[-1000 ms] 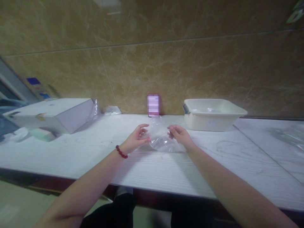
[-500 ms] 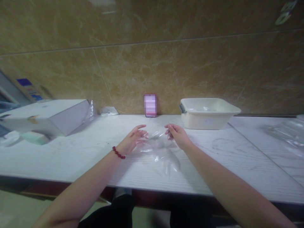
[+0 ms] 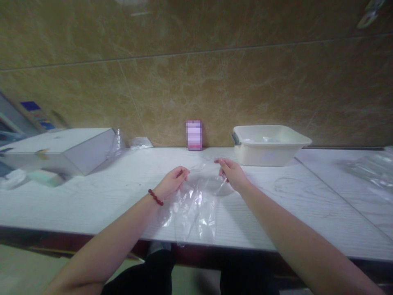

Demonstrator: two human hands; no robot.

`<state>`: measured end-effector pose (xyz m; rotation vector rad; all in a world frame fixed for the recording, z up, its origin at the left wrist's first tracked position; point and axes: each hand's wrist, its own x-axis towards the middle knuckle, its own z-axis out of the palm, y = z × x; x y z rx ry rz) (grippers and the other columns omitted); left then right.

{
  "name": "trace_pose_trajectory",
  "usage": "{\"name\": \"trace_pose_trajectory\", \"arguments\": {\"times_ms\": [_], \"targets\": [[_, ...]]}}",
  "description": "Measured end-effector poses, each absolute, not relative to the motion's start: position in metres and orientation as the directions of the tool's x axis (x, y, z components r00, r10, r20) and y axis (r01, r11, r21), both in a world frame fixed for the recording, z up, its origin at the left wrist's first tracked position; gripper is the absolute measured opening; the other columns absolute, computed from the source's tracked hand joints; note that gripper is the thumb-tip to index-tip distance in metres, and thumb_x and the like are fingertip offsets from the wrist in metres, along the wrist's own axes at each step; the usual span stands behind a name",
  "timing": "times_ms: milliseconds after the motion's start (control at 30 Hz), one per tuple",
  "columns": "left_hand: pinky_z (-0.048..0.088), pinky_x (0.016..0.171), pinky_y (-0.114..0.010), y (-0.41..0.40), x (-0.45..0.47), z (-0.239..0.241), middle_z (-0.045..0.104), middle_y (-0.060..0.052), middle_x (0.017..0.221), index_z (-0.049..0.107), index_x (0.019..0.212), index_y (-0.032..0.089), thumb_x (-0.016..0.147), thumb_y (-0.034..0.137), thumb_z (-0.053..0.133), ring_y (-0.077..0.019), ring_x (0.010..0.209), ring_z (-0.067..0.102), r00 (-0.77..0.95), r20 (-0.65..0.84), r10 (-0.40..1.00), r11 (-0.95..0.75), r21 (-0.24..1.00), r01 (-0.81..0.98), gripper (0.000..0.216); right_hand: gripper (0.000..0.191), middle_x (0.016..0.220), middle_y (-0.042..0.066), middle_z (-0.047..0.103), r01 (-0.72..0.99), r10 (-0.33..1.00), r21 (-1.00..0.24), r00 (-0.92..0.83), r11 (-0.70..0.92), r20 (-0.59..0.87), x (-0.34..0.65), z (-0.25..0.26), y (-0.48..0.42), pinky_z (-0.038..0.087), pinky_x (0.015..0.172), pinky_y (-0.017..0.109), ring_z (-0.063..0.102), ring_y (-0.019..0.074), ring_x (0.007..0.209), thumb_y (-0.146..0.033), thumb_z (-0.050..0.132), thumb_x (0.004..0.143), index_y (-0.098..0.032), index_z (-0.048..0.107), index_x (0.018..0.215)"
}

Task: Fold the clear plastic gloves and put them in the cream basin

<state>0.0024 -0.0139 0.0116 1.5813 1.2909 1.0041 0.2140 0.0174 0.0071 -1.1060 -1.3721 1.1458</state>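
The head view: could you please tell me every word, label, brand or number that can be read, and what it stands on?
No text can be read.
Phone: screen too blurred to read.
Cream tub: pale patch on its front, too faint to read.
Blue-marked item at far left: too blurred to read.
Clear plastic: no lettering visible.

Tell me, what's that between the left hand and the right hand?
See-through, crinkly plastic is between the left hand and the right hand, as the head view shows. It extends toward the front edge of the white table.
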Motion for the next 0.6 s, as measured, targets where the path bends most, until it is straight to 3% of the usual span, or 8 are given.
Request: {"name": "trace_pose_trajectory", "arguments": {"times_ms": [167,333,600], "targets": [[0.025,0.033,-0.015,-0.012,-0.001,0.008,0.044,0.006,0.055,0.046,0.08,0.017,0.075,0.038,0.045,-0.0032,0.036,0.032,0.152,0.068,0.986,-0.118,0.928,0.352,0.021,0.033,0.04,-0.007,0.041,0.005,0.984,-0.988,-0.082,0.156,0.155,0.217,0.003,0.023,0.025,0.032,0.016,0.034,0.0047,0.033,-0.046,0.044,0.071,-0.016,0.056,0.079],[0.033,0.042,-0.016,-0.009,-0.006,0.006,0.048,0.006,0.058,0.04,0.094,0.018,0.069,0.025,0.055,-0.0047,0.044,0.044,0.268,-0.039,0.962,-0.02,0.977,0.214,0.03,0.03,0.044,-0.005,0.048,0.004,0.997,-0.997,-0.028,0.078,0.077,0.221,0.002,0.027,0.026,0.034,0.017,0.036,0.0049,0.034,-0.044,0.046,0.07,-0.017,0.054,0.079],[0.041,0.058,-0.022,-0.016,-0.009,0.016,0.056,0.001,0.075,0.036,0.089,0.019,0.06,0.008,0.06,-0.0104,0.064,0.058,0.454,-0.207,0.867,0.21,0.977,0.045,0.039,0.025,0.043,-0.006,0.045,-0.071,0.996,-0.997,0.084,-0.037,-0.043,0.225,0.005,0.028,0.029,0.035,0.017,0.042,0.0055,0.036,-0.041,0.048,0.07,-0.018,0.054,0.077]]}}
